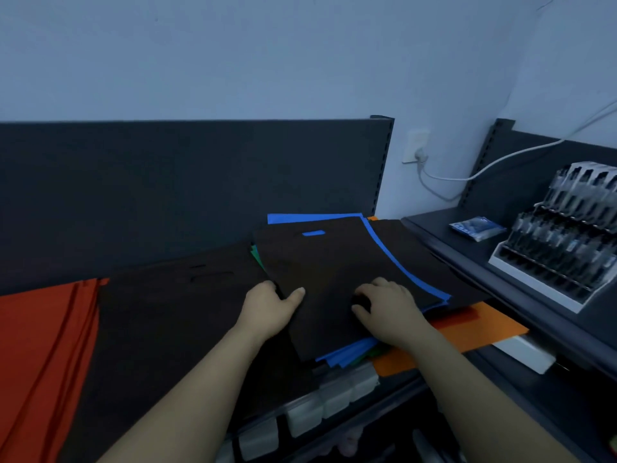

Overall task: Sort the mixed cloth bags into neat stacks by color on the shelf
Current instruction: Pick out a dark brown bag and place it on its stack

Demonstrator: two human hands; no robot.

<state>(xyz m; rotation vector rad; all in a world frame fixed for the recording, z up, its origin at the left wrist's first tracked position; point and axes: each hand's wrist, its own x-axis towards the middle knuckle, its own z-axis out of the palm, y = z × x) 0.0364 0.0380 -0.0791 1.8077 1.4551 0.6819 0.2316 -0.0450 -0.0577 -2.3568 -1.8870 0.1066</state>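
My left hand (270, 305) grips the left edge of the top black bag (334, 269), thumb lying on the cloth and fingers curled round the edge. My right hand (387, 309) sits on the same bag nearer its front, fingers curled down into the cloth, holding it as far as I can tell. That bag lies on the mixed pile at the right end of the shelf (167, 182).

I judge the sort partly done. A black stack (167, 315) lies just left of my hands, and a red stack (40, 345) beside it at the far left, both fairly tidy. What remains is the pile under my hands: blue bags (405, 267) fanned out below the black one, a green bag (257, 259) peeking out at the left, and orange bags (474, 329) at the bottom, poking past the shelf front.

To the right, the next shelf holds a display rack (561, 248) and a small packet (477, 227). A cable (500, 160) runs from a wall socket (415, 147). The overhanging orange bags could slide off if I tug the pile.
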